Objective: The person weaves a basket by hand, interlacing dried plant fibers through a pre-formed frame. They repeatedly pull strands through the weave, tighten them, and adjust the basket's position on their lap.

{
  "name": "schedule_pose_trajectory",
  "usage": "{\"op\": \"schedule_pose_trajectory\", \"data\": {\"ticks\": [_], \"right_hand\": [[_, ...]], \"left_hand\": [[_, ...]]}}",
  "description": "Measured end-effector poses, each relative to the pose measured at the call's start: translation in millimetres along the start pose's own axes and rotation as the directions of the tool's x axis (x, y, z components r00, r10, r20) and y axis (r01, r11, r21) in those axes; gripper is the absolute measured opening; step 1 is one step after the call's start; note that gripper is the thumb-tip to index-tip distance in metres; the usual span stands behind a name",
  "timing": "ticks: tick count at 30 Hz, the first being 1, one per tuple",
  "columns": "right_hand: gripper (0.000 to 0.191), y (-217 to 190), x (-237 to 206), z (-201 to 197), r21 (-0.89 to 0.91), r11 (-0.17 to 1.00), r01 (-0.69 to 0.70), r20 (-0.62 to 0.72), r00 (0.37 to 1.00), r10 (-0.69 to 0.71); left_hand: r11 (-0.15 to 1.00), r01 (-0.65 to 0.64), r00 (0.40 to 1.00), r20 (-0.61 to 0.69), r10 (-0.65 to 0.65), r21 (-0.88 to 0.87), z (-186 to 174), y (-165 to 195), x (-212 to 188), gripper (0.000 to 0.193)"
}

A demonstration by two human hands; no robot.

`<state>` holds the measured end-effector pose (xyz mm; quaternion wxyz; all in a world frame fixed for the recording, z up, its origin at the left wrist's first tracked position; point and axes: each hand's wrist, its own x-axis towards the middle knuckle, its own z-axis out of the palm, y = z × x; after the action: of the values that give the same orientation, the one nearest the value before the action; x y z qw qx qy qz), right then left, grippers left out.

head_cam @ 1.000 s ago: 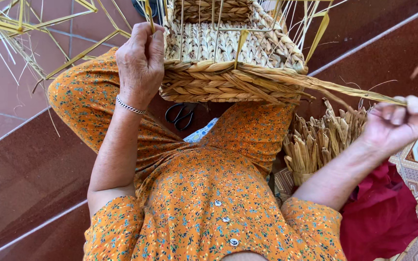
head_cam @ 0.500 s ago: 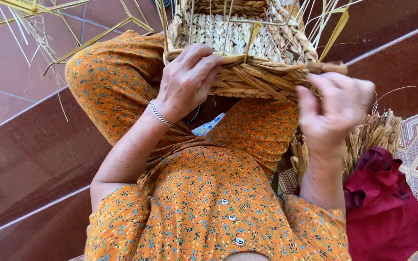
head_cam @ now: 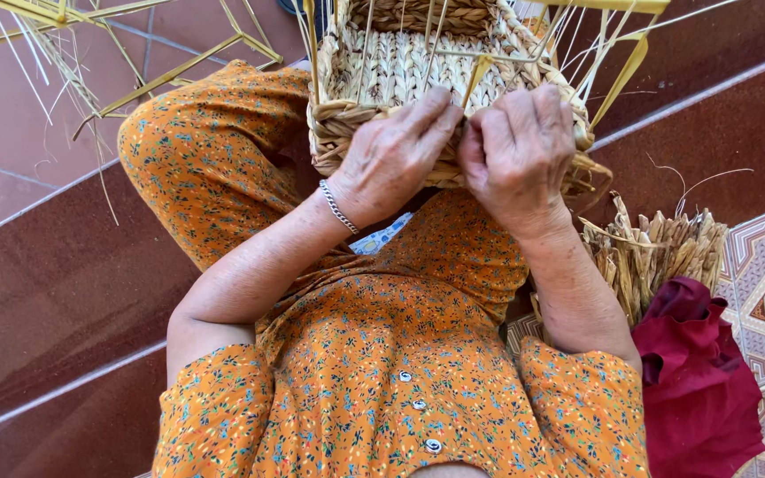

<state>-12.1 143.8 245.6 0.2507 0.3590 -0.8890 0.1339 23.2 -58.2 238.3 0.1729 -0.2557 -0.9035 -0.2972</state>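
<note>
A half-woven straw basket (head_cam: pixel 400 62) rests on my lap, its braided rim toward me and loose upright strands sticking out of its sides. My left hand (head_cam: pixel 391 159), with a silver bracelet on the wrist, presses on the near rim with the fingers curled over it. My right hand (head_cam: pixel 517 146) sits right beside it, fingers pinched on the same braided rim strand. The two hands touch at the thumbs. The part of the rim under them is hidden.
A bundle of dried straw (head_cam: pixel 652 252) lies by my right knee on a dark red cloth (head_cam: pixel 701 381). Loose yellow strands (head_cam: pixel 90 53) spread over the tiled floor at the upper left. I sit cross-legged in orange floral clothes (head_cam: pixel 400 381).
My right hand, stretched far right pulling a long strand a second ago, has come back to the rim. My left hand slid right along the rim to meet it.
</note>
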Motion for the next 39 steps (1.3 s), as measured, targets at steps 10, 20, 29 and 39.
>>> {"op": "schedule_pose_trajectory", "data": {"ticks": [10, 20, 29, 39], "right_hand": [[0.015, -7, -10, -10, 0.095, 0.995, -0.037, 0.091, 0.995, 0.028], [0.036, -21, -30, -52, 0.061, 0.989, -0.136, 0.134, 0.983, 0.127], [0.017, -24, -26, -53, 0.251, 0.928, -0.275, 0.235, 0.947, 0.217], [0.016, -4, 6, -81, 0.106, 0.974, -0.2, 0.167, 0.969, 0.181]], "left_hand": [[0.994, 0.101, 0.986, 0.141, -0.094, -0.046, 6, -1, 5, 0.026], [0.989, 0.09, 0.994, 0.078, -0.082, -0.114, -11, -1, 17, 0.014], [0.977, 0.128, 0.919, 0.349, -0.182, 0.172, 28, -4, 51, 0.009], [0.926, 0.05, 0.98, 0.199, 0.027, -0.374, -7, -8, 28, 0.037]]}}
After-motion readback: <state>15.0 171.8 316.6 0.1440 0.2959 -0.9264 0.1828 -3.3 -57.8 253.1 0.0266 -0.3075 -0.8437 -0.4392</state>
